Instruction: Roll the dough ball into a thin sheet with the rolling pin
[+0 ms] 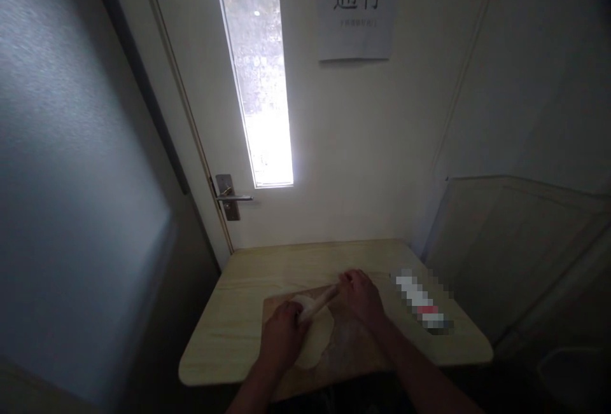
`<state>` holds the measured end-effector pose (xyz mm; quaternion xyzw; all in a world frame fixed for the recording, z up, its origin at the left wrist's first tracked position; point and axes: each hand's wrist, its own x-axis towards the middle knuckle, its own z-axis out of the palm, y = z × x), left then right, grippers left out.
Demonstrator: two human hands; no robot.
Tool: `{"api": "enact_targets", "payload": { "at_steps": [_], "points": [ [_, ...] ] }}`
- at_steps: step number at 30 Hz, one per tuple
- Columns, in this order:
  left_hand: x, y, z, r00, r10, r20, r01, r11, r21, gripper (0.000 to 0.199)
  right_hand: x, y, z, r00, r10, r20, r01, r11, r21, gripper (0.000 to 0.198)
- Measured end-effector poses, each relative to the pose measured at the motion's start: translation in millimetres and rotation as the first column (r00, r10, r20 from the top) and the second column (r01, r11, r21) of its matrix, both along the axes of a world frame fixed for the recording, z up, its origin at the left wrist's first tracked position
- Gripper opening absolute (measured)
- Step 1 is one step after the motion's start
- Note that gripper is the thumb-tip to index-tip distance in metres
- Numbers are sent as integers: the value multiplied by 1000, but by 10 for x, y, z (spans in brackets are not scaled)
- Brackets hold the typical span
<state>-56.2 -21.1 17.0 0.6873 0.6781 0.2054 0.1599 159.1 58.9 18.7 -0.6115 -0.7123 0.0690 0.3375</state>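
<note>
A rolling pin (324, 301) lies at a slant across a pale, flattened sheet of dough (316, 341). My left hand (283, 330) is closed around its lower left end. At the upper right end, my right hand (359, 294) has its fingers curled on the pin. Under the dough is a wooden board (351, 351), its right part dusted with what looks like flour. The dough shows on both sides of the pin, partly covered by my left hand. Dim light blurs the fingertips.
The board rests on a light wooden table (214, 338) with rounded front corners. A pixelated object (422, 303) lies on the table's right. Beyond the table stands a white door (358, 147) with a metal handle (233, 198), a narrow window and a paper notice (356, 13).
</note>
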Motion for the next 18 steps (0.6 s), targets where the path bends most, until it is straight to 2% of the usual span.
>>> {"api": "enact_targets", "payload": {
  "at_steps": [2,6,10,15,18],
  "points": [
    [65,-9,27,999,-33,-42,33,999,16,26,-66,-131,-1,990,105,95,-115,989,98,33],
    [221,-27,65,988,-127,-89,131,990,47,25,-225,-405,-124,965,171,199,-209,959,193,27],
    [215,-71,13,981,-172,-87,181,977,116,24,-190,-474,-333,964,68,257,-126,967,220,29],
    [-57,-126,-186,987,-62,-146,101,957,273,34,-81,-550,-502,966,-2,258,-72,958,278,27],
    [-151,-131,-320,967,-42,-251,117,949,293,43,-145,-626,-556,959,-65,276,-36,938,345,29]
  ]
}}
